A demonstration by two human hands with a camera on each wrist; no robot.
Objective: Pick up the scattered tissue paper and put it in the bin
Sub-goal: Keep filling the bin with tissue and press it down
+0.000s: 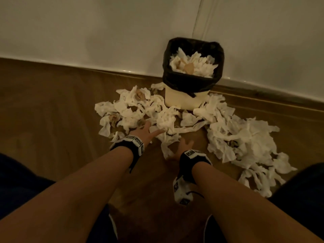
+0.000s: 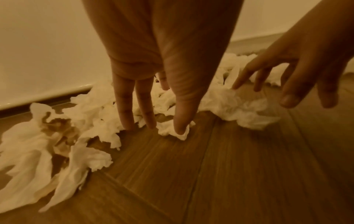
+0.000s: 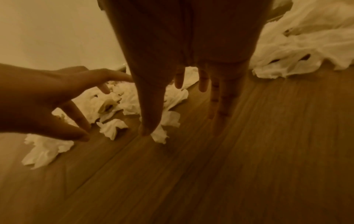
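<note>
Tissue (image 1: pixel 163 118): crumpled, scattered on floor (image 1: pixel 52 120) around bin (image 1: pixel 192 71); bigger heap lay right of it.
Bin: black-lined, against wall (image 1: pixel 105 28), already near full.
Left hand (image 1: pixel 145 132): fingers spread straight, tips touching tissue, nothing held.
Right hand (image 1: pixel 184 146): fingers extended, above bare floor beside tissue, nothing held.
Risk: light sheets could slip from loose scoop; full bin might spill over.
Room: bare floor lay near person; wall blocked far side.
</note>
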